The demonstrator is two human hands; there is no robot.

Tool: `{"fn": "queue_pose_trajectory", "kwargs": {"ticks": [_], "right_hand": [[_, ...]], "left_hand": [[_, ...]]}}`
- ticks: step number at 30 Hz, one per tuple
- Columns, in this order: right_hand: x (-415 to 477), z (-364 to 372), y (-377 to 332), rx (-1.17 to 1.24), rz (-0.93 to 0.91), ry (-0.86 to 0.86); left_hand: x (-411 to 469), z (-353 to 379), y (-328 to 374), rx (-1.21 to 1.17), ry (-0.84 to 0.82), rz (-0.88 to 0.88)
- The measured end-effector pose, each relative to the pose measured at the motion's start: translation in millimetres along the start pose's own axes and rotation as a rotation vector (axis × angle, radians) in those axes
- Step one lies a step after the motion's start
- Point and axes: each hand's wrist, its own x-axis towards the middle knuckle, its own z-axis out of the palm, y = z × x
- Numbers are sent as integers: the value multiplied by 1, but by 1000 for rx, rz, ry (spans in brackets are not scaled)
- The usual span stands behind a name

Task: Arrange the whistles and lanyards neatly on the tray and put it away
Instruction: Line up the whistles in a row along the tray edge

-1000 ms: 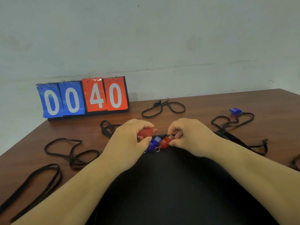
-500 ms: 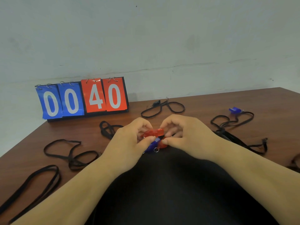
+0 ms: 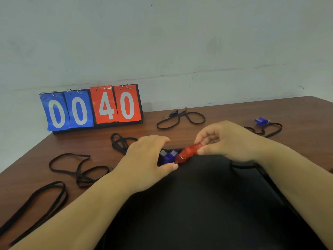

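Since half a second back the hands have drawn apart: the right hand (image 3: 232,141) now carries a red whistle (image 3: 189,152) alone, pinched by its far end between thumb and fingertips, where both hands had been crowded over it. The left hand (image 3: 149,159) has dropped to the black tray (image 3: 207,204), fingers curled and pressed together over the blue whistles (image 3: 168,156) at the tray's far edge; whether it grips one or only steadies them I cannot tell. The red whistle's lower end sits just beside the blue pair, touching or nearly so. Reads as lining whistles up in a row along the far edge. Much remains: a blue whistle with lanyard (image 3: 261,121) lies well apart at far right, and loose black lanyards (image 3: 79,166) are scattered over the brown table (image 3: 234,109). Flip scoreboard (image 3: 91,107) stands by the wall, reading 00 40.
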Motion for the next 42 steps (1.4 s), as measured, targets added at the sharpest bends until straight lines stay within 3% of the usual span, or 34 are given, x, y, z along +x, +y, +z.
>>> {"fn": "queue_pose_trajectory", "kwargs": {"ticks": [4,11,22,42], "right_hand": [[0,-5,8,-37,42,-118],[6,4,23,-285,50,-31],[8,15,11,-446,-11,8],[13,15,17,-441,-15,19]], "left_hand": [[3,4,-2,124,-60,14],[5,7,0,125,-78,6],[4,10,-6,72,-47,52],[11,15,-10,89,-27,49]]}}
